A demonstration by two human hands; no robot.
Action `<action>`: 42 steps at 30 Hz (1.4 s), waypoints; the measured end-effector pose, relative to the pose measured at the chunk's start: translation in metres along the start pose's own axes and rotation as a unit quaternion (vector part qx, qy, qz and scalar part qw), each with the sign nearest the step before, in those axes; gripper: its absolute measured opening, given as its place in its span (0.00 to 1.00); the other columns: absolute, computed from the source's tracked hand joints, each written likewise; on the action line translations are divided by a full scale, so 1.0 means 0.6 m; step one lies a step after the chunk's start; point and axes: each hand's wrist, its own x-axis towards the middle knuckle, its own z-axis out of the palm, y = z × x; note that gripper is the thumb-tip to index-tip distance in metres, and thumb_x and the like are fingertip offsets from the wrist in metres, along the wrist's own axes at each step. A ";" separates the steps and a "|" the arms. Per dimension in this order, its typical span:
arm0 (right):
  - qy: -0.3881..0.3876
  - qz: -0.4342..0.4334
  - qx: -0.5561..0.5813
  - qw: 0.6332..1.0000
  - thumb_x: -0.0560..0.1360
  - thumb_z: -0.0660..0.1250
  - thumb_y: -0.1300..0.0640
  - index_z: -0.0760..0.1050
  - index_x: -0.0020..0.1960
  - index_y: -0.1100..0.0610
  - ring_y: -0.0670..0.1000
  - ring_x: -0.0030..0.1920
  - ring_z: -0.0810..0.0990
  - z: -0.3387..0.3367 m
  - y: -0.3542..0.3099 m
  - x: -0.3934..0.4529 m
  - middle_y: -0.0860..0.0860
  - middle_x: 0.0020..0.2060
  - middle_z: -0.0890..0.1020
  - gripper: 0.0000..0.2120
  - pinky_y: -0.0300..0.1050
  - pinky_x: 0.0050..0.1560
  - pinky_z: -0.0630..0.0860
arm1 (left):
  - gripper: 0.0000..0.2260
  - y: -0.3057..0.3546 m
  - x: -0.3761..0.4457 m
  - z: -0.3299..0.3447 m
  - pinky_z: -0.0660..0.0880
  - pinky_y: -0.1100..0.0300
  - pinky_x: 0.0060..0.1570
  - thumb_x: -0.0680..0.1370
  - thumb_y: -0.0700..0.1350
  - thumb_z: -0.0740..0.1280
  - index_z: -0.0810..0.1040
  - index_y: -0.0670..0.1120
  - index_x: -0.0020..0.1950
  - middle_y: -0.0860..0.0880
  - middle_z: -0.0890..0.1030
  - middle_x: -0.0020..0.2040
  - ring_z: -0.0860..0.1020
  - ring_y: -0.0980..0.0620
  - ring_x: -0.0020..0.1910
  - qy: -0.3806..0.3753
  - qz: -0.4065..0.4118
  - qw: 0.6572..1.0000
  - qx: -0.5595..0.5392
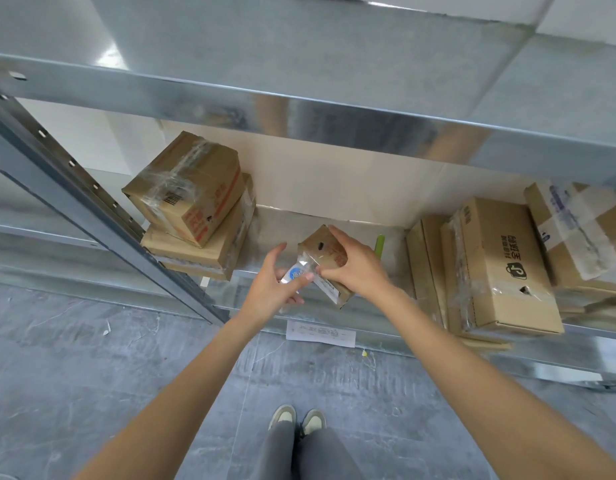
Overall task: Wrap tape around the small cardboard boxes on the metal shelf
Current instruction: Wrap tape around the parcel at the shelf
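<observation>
Your right hand (351, 268) grips the small cardboard box (325, 258) at the metal shelf (334, 216) edge; your left hand (275, 285) holds the tape roll (294, 273). The box is probably light and stiff (the clear film looks slick), so hold its corners.

brown small box (329, 261) with red print, clear tape roll (296, 273) with blue label, silver shelf (334, 112), green stick (379, 247)

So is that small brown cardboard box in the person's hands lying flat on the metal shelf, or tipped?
Tipped: the small brown cardboard box rests on one edge near the metal shelf front, steadied by the right hand.
</observation>
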 end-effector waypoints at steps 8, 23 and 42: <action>0.077 0.048 0.275 0.957 0.63 0.78 0.50 0.66 0.74 0.50 0.41 0.59 0.78 0.019 -0.019 -0.016 0.42 0.58 0.80 0.42 0.37 0.61 0.72 | 0.26 -0.014 -0.028 0.007 0.70 0.53 0.65 0.73 0.44 0.75 0.69 0.51 0.69 0.52 0.72 0.62 0.70 0.53 0.65 0.258 0.111 0.959 0.026; 0.055 0.118 0.447 0.885 0.73 0.73 0.58 0.73 0.67 0.51 0.41 0.57 0.79 0.070 -0.010 -0.023 0.46 0.59 0.81 0.24 0.31 0.53 0.75 | 0.03 0.017 0.041 0.042 0.81 0.56 0.43 0.79 0.47 0.68 0.80 0.49 0.50 0.51 0.84 0.43 0.83 0.51 0.44 0.216 -0.095 0.942 -0.239; 0.156 0.068 0.141 0.975 0.83 0.55 0.52 0.59 0.77 0.57 0.50 0.74 0.62 0.105 0.016 -0.005 0.50 0.77 0.58 0.24 0.45 0.69 0.64 | 0.17 0.025 0.098 0.095 0.67 0.56 0.43 0.80 0.55 0.63 0.72 0.50 0.67 0.46 0.83 0.50 0.79 0.40 0.51 0.247 -0.036 0.944 0.215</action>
